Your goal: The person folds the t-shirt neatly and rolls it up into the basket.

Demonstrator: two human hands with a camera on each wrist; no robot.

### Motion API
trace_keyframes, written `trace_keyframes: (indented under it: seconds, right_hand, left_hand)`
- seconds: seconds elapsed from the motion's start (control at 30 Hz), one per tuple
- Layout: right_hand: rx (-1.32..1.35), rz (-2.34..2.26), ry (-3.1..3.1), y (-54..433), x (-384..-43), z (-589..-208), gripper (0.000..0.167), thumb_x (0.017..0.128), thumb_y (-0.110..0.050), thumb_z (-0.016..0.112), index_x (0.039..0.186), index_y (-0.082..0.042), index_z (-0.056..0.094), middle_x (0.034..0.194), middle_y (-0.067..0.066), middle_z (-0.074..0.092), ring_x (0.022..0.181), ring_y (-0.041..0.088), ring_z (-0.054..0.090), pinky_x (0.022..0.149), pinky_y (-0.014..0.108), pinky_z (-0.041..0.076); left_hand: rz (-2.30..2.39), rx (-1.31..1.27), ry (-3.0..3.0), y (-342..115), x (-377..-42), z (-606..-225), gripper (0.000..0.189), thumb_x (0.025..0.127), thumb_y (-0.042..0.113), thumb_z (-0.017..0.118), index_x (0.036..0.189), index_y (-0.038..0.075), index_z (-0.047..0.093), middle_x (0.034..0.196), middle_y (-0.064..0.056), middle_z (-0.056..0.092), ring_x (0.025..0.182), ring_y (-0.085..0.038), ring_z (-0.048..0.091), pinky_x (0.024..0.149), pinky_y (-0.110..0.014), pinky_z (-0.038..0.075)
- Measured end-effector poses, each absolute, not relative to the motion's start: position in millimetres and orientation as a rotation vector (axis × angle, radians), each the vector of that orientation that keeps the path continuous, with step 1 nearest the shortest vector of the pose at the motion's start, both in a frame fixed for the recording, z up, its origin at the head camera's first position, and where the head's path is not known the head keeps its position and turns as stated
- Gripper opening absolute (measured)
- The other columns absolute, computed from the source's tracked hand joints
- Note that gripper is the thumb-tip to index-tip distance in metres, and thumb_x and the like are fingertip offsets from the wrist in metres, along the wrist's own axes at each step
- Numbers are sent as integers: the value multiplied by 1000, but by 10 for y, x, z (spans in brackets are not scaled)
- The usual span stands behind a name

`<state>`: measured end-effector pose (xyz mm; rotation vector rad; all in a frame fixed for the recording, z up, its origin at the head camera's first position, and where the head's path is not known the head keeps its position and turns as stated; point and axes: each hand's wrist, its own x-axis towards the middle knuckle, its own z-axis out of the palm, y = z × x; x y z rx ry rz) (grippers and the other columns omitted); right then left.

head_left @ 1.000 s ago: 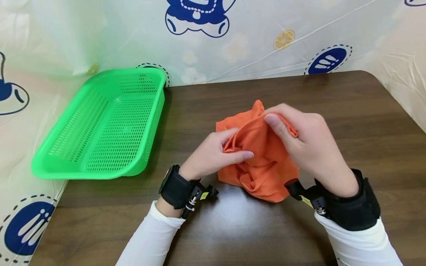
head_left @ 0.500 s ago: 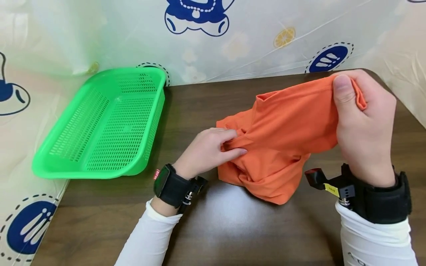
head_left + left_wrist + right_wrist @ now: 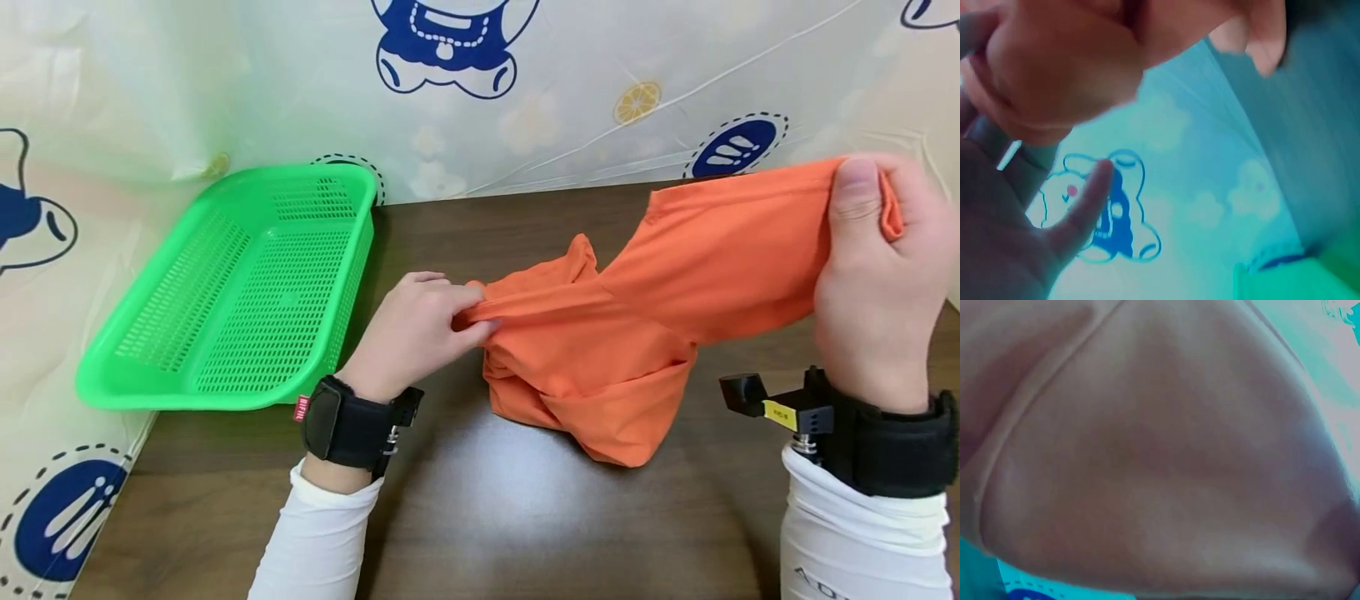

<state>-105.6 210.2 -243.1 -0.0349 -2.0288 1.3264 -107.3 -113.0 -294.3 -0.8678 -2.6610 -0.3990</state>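
Note:
A crumpled orange garment (image 3: 600,358) lies bunched on the brown table, one sleeve-like part of it lifted and stretched to the right. My right hand (image 3: 885,275) grips the end of that part, thumb on top and a fold poking out beside it. On the other side, my left hand (image 3: 420,329) holds a gathered edge, which runs as a taut ridge between the two hands. The left wrist view has the left hand's thumb (image 3: 1085,206) below the hanging cloth (image 3: 1066,69). Smooth fabric (image 3: 1160,456) with a seam fills most of the right wrist view.
To the left stands a green plastic basket (image 3: 333,333) with perforated walls and floor, close to the left hand. A patterned plastic sheet (image 3: 555,75) hangs behind the brown table (image 3: 480,542) and along its sides. Both wrists wear black straps with small cameras.
The right hand has moved to the right, drawing the garment out from its bunch. The left hand has shifted left, pulling its edge along, and the cloth between them is stretched out.

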Motion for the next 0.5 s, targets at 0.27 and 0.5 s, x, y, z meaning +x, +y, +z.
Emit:
trace_keyframes:
  seconds: [0.27,0.5]
  right_hand:
    - [-101,1299,-2049,2160,-1064,-2450,24,90,-28,48,106,-16,61,89,-2,49,77,10,47,66,22,37]
    - [-168,1311,-2048,2184,-1061,-2481,25,90,-30,47,108,-18,60,88,-4,46,78,8,44,65,21,34]
  left_hand:
    - [-317,-611,-2882,-1245,-1072,-2925,8,75,11,52,78,18,54,54,5,43,54,-14,41,69,-32,38]
    - [-302,-451,-3129,-1269,-1041,-2950,7,78,11,53,78,17,56,56,3,47,55,-16,45,49,-29,34]
